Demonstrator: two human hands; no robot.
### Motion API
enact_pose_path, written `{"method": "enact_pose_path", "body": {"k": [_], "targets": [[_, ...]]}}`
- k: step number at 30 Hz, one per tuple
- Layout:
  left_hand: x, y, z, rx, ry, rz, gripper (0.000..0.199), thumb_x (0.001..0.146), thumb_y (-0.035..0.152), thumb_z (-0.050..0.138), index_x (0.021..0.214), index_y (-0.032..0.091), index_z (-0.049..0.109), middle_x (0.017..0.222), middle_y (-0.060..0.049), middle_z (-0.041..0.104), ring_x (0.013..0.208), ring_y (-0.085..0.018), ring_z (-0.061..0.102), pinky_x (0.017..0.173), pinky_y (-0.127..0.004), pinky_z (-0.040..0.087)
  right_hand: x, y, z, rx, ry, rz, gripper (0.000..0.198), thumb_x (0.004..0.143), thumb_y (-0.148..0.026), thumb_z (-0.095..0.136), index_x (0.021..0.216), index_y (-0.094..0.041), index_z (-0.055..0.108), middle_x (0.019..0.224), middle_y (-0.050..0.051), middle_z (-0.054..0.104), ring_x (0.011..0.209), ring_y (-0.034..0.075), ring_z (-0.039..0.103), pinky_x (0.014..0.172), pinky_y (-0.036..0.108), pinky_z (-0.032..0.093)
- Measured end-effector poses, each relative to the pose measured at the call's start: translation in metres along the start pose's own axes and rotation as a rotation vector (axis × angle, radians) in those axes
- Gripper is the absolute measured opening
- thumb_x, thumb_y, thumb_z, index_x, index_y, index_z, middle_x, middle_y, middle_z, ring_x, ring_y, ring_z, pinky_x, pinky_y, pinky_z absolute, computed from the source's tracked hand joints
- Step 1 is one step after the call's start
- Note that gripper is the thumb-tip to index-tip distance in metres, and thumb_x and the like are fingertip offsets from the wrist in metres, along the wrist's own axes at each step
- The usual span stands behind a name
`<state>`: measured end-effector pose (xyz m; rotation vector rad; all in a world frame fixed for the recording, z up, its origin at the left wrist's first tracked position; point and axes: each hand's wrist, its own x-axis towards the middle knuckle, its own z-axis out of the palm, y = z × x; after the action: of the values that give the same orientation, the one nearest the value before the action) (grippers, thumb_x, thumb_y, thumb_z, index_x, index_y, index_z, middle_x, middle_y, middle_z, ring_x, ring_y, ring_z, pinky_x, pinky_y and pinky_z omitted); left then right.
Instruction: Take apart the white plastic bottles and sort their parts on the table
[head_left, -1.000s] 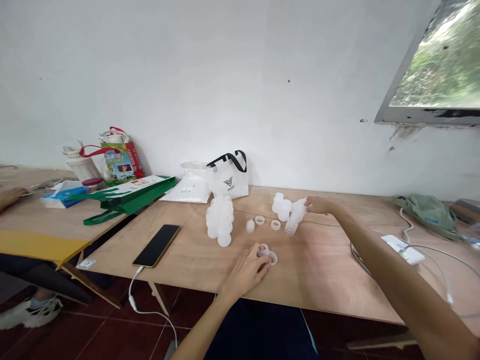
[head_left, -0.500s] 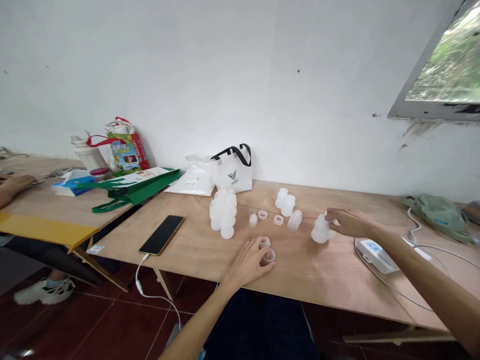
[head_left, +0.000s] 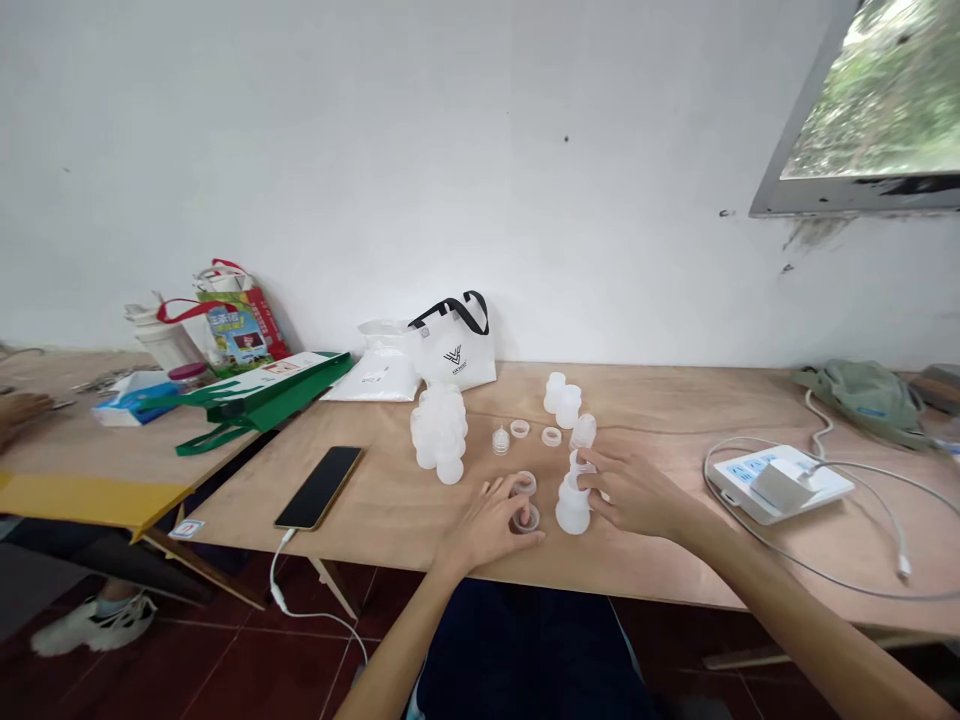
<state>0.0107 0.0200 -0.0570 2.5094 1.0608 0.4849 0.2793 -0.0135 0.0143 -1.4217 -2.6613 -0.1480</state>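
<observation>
My left hand point(head_left: 487, 522) rests on the table with its fingers curled against two translucent plastic rings: the near ring point(head_left: 527, 519) lies between thumb and forefinger, and the far ring point(head_left: 525, 484) is at the fingertips. To its right, my right hand point(head_left: 626, 490) grips small white plastic bottles point(head_left: 572, 510) by their upper part; its fingers partly hide them. Just beyond stands a clear ribbed cap point(head_left: 583, 432). Two more loose rings, a left ring point(head_left: 519, 429) and a right ring point(head_left: 551, 437), lie near a clear nozzle-shaped piece point(head_left: 501, 440).
A cluster of white bottles point(head_left: 439, 430) stands left of centre, with a smaller bottle group point(head_left: 563, 400) farther back. A phone point(head_left: 319, 488) on a cable lies left. Bags point(head_left: 454, 358) lean by the wall. A white power strip point(head_left: 776, 485) with cables sits right. Another person's hand point(head_left: 19, 412) shows far left.
My right hand has brought the white bottles leftward and nearer, beside the rings. My left hand stays at the rings, its fingers slightly shifted. The camera view has turned a little right.
</observation>
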Motion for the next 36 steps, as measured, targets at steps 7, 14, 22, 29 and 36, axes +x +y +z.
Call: {"method": "enact_pose_path", "body": {"k": [7,14,22,29,36], "targets": [[-0.004,-0.016,-0.002,-0.057,-0.038,-0.014,0.02,0.09,0.045,0.071,0.094,0.026,0.067,0.151,-0.002,0.052,0.137,-0.029,0.05,0.117,-0.053,0.035,0.018,-0.005,0.013,0.061,0.023,0.023,0.027,0.093,-0.017,0.048,0.099,-0.022,0.074,0.131,0.01,0.066,0.107,0.025,0.067,0.089,0.037,0.051],[0.001,-0.016,0.007,-0.015,0.031,0.068,0.021,0.094,0.049,0.068,0.098,0.028,0.07,0.142,-0.003,0.058,0.13,-0.026,0.055,0.109,-0.047,0.041,0.014,-0.003,0.017,0.13,0.065,-0.004,0.026,0.092,-0.015,0.046,0.091,-0.022,0.071,0.13,0.01,0.063,0.104,0.023,0.067,0.089,0.038,0.052],[-0.001,-0.011,0.003,0.037,0.031,0.073,0.013,0.092,0.033,0.068,0.106,0.032,0.069,0.143,0.001,0.057,0.122,-0.025,0.058,0.107,-0.045,0.041,0.014,0.006,0.022,0.201,0.115,-0.03,0.023,0.089,-0.01,0.045,0.087,-0.021,0.066,0.124,0.01,0.062,0.089,0.02,0.065,0.079,0.036,0.053],[-0.001,-0.004,0.0,0.048,0.038,0.067,0.014,0.097,0.033,0.058,0.108,0.031,0.068,0.141,0.0,0.058,0.12,-0.024,0.058,0.105,-0.044,0.043,0.015,0.009,0.027,0.317,0.199,-0.07,0.025,0.088,-0.006,0.044,0.08,-0.02,0.063,0.112,0.009,0.062,0.088,0.019,0.064,0.078,0.033,0.054],[0.009,-0.005,0.001,0.001,0.011,0.109,0.011,0.096,0.031,0.062,0.105,0.03,0.068,0.143,0.0,0.057,0.129,-0.024,0.054,0.111,-0.045,0.039,0.018,0.011,0.033,0.248,0.162,-0.015,0.032,0.088,-0.006,0.043,0.097,-0.022,0.07,0.129,0.009,0.062,0.099,0.021,0.067,0.081,0.034,0.056]]}}
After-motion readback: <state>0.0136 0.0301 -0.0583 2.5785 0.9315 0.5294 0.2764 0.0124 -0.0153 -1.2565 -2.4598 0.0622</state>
